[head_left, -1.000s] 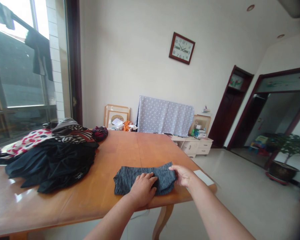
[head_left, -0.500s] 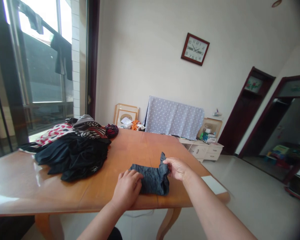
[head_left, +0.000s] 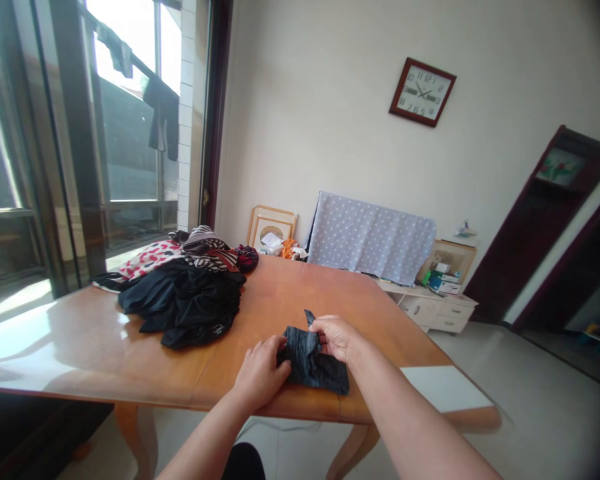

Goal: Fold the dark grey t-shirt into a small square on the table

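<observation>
A dark grey, heathered piece of clothing (head_left: 303,350) lies partly folded near the front edge of the wooden table; its exact kind does not show. At its left end, my left hand (head_left: 261,371) grips the edge, with the thumb on top of the fabric. My right hand (head_left: 334,339) pinches a raised flap and holds it folded over toward the left. Under the right wrist, the cloth's darker right part rests on the tabletop. The right fingertips are partly hidden by the fabric.
On the wooden table (head_left: 275,293), black clothing (head_left: 185,303) and patterned garments (head_left: 153,259) lie heaped at the left. A white sheet (head_left: 443,387) covers the right corner. Beyond stand a dotted cloth cover (head_left: 373,233) and a white cabinet (head_left: 443,313).
My right hand has drawn the cloth's raised end leftward, folding it over toward my left hand. The view has turned to the left, so the room appears shifted right.
</observation>
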